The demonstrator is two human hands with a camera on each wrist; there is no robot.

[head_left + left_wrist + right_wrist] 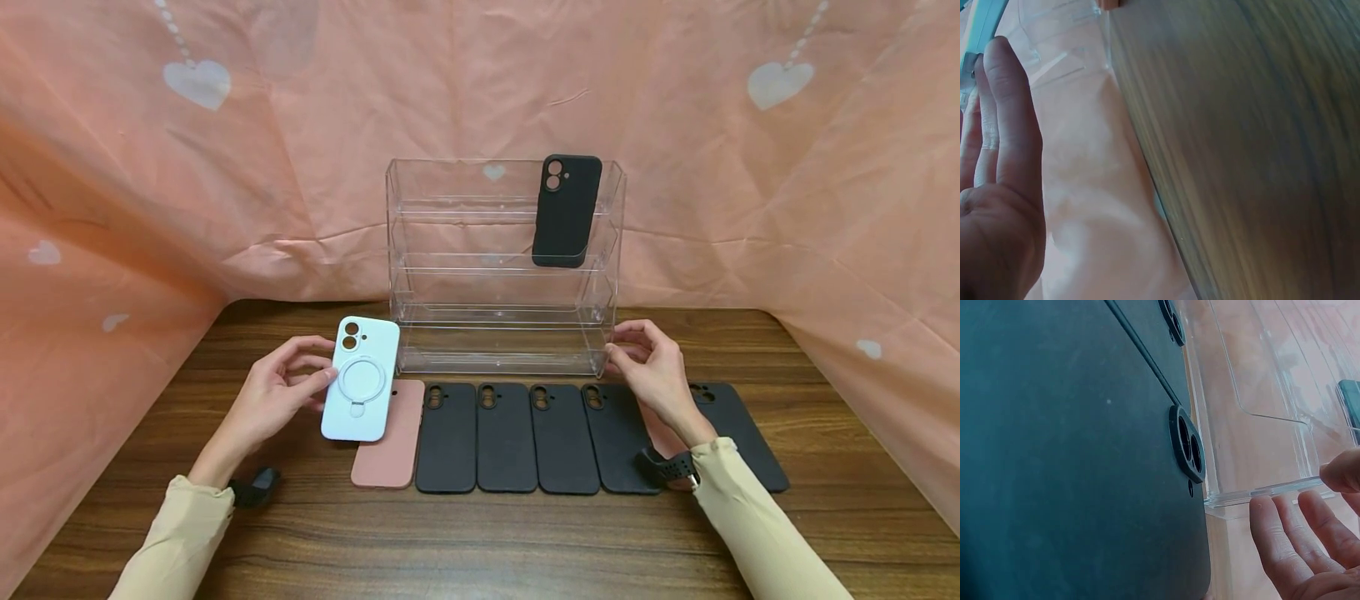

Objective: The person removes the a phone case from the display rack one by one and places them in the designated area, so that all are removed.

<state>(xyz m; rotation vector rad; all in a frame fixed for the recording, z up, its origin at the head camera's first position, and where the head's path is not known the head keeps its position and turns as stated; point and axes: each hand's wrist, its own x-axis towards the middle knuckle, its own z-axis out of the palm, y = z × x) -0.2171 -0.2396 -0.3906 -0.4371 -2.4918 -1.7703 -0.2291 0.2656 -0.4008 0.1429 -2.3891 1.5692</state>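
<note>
My left hand [281, 383] holds a white phone case [367, 333] by its left edge, thumb in front and fingers behind. The case has two camera holes and a ring stand on its back, and is raised over part of a pink phone case [390, 462]. My right hand [654, 371] pinches the lower right side of a clear acrylic display rack [495, 340], its thumb and fingertips right at the side panel [1272, 489]. In the rack's upper tier, toward the right, a black phone case [567, 208] leans upright.
Several black phone cases [506, 442] lie in a row before the rack. Another pink case [660, 429] lies partly under my right wrist, with a black case [738, 433] at the row's right end. Pink cloth [315, 167] hangs behind and beside the wooden table [465, 542].
</note>
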